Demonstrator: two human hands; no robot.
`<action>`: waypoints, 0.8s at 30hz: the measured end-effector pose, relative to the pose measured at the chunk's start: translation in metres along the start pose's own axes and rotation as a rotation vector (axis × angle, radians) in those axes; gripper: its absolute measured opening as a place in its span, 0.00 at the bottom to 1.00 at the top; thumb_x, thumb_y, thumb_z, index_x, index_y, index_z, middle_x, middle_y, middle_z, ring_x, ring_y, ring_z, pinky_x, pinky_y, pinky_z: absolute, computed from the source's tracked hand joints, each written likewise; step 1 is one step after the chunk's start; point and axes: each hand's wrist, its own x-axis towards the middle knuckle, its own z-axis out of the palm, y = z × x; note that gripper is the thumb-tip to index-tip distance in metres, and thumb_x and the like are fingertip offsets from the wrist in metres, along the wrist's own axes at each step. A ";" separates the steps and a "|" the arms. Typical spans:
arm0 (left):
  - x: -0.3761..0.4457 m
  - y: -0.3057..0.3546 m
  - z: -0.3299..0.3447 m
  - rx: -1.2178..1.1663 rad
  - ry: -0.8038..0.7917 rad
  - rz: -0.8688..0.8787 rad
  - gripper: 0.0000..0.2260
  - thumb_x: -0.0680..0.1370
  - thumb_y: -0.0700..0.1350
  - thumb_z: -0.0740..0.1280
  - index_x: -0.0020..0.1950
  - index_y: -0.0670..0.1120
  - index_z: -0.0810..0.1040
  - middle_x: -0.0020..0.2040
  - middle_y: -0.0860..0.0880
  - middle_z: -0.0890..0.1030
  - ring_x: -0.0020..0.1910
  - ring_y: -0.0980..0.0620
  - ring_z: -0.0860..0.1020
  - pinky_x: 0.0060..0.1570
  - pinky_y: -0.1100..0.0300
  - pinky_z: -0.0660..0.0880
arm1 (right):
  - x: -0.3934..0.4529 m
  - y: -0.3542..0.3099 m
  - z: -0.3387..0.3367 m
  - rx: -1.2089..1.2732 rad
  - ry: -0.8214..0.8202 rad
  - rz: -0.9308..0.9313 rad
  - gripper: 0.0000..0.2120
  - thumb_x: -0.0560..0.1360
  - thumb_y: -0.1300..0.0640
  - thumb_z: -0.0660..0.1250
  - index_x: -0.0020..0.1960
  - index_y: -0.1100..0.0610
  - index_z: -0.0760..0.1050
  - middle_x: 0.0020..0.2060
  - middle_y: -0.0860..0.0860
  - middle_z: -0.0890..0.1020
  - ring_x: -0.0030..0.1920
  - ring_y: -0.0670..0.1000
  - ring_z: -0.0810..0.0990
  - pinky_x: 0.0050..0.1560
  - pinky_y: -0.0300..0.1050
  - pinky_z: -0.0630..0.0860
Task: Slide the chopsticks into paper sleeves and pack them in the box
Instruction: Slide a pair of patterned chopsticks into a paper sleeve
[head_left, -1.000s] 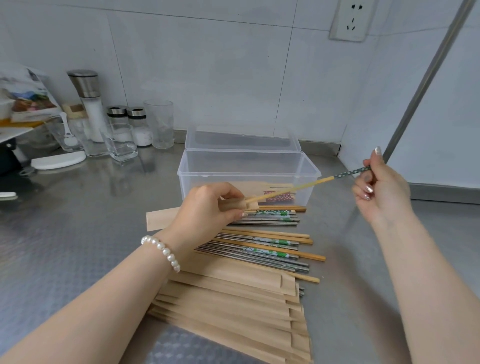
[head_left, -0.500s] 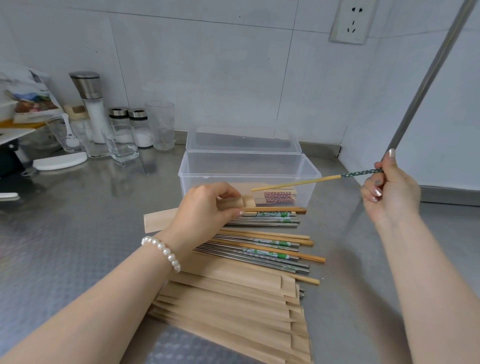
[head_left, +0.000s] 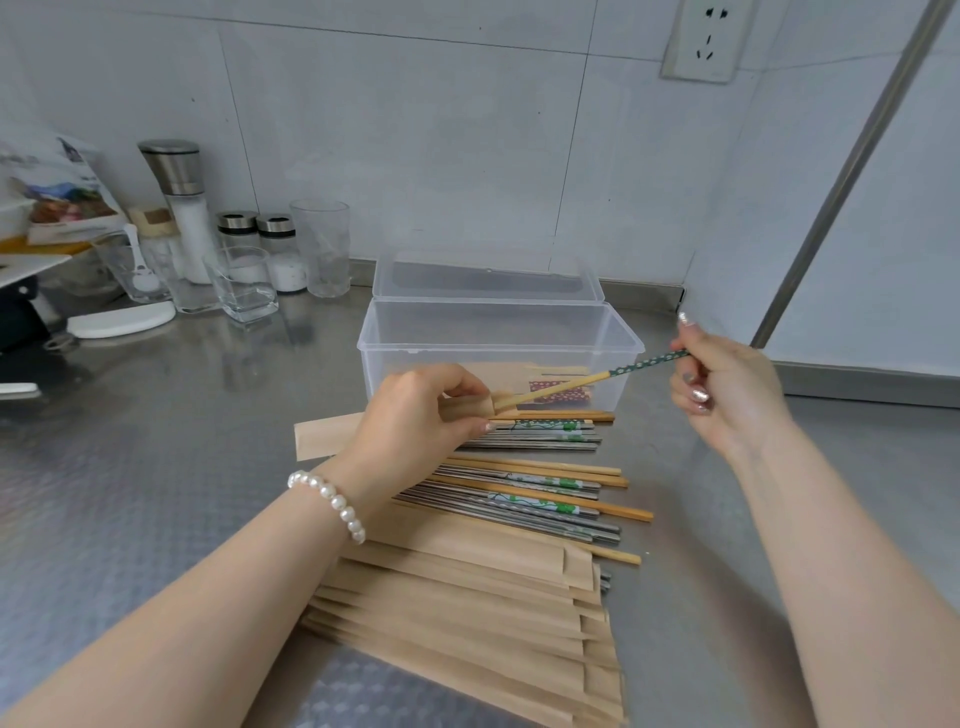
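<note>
The left hand (head_left: 421, 415) pinches the open mouth of a brown paper sleeve (head_left: 322, 439), which trails left from under its palm. The right hand (head_left: 727, 389) grips the green-patterned end of a bamboo chopstick (head_left: 582, 384), whose pale tip touches the sleeve mouth just beside the left fingertips. To seat it well, keep the stick in line with the sleeve and feed it leftward slowly, so the tip does not snag or tear the paper. The clear plastic box (head_left: 498, 338) stands just beyond both hands, with open steel counter to the right of the right hand; loose chopsticks (head_left: 545, 488) and stacked sleeves (head_left: 467, 613) lie below the left wrist.
</note>
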 end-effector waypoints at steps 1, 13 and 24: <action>0.000 0.000 0.000 -0.001 -0.003 0.002 0.12 0.69 0.44 0.74 0.51 0.49 0.80 0.42 0.57 0.77 0.43 0.57 0.75 0.45 0.67 0.69 | -0.002 0.002 0.003 -0.044 -0.047 0.036 0.12 0.75 0.55 0.66 0.38 0.63 0.71 0.17 0.49 0.67 0.16 0.45 0.58 0.19 0.32 0.52; -0.001 0.003 0.003 -0.038 -0.026 0.036 0.12 0.68 0.44 0.75 0.51 0.48 0.81 0.42 0.57 0.79 0.45 0.57 0.77 0.49 0.67 0.72 | -0.024 0.021 0.037 -0.314 -0.460 0.228 0.10 0.78 0.63 0.59 0.38 0.62 0.72 0.19 0.53 0.73 0.16 0.45 0.63 0.18 0.32 0.59; -0.002 0.003 0.003 -0.074 -0.036 0.017 0.12 0.68 0.43 0.75 0.50 0.48 0.81 0.42 0.55 0.80 0.46 0.55 0.79 0.50 0.63 0.74 | -0.030 0.024 0.043 -0.428 -0.554 0.199 0.06 0.77 0.60 0.61 0.42 0.60 0.73 0.22 0.53 0.77 0.20 0.46 0.69 0.20 0.34 0.65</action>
